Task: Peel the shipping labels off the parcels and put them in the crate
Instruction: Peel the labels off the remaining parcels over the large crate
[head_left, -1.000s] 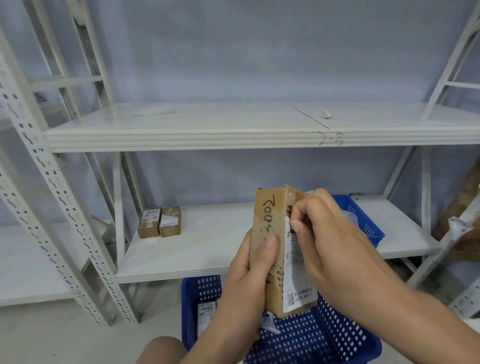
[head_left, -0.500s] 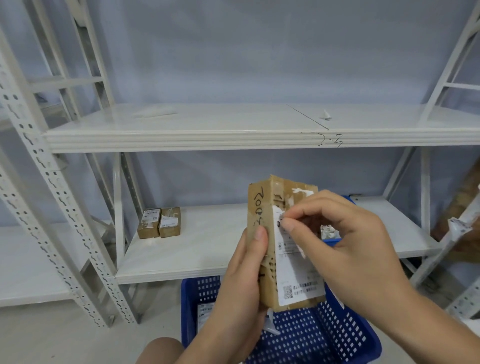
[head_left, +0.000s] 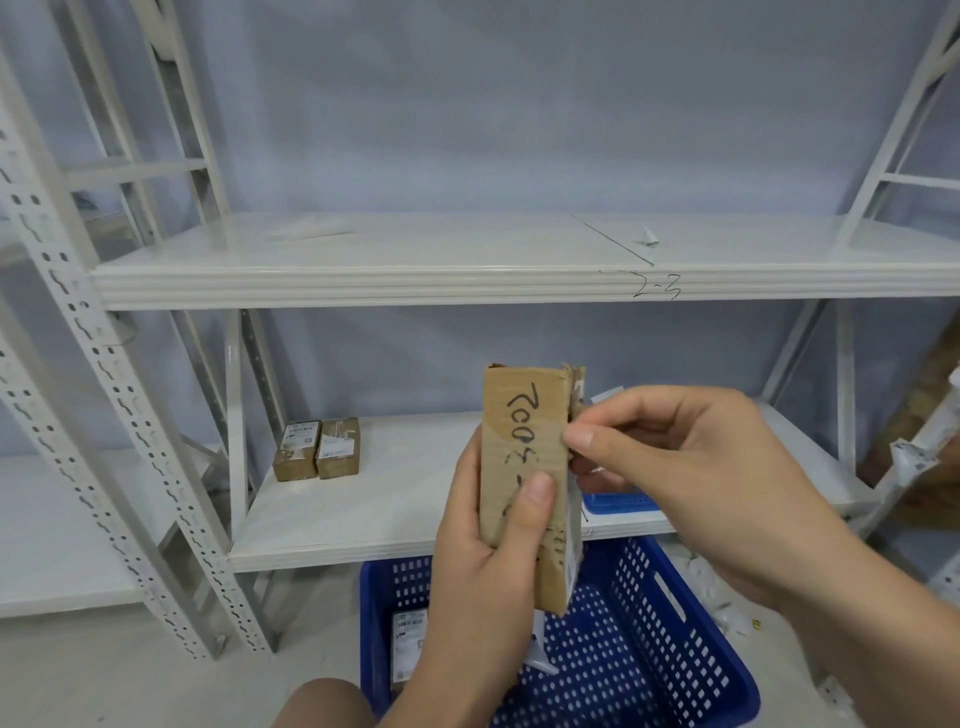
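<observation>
Left hand (head_left: 483, 566): grip closed round the parcel (head_left: 522, 447), thumb pressed on the handwritten face. Holds it upright above the crate, probably to steady the cardboard against the pull.
Right hand (head_left: 691, 467): grip pinching the shipping label (head_left: 574, 530) between thumb and forefinger, at the right edge of the parcel near its top.
Shipping label: seen only edge-on along the right side of the parcel; how much is already loose, cannot tell.
Crate (head_left: 701, 665): blue, perforated, on the floor just below both hands, likely so that a drop goes straight in.
Inside the crate: 1 labelled box (head_left: 410, 642), partly hidden behind the left wrist.
Lower shelf (head_left: 395, 499): carries 2 small parcels (head_left: 295, 451) side by side, touching, labels on, probably waiting.
Step in hand: peeling, not yet finished.
Next move: calls for a slow, even pull, to avoid tearing the paper.
</observation>
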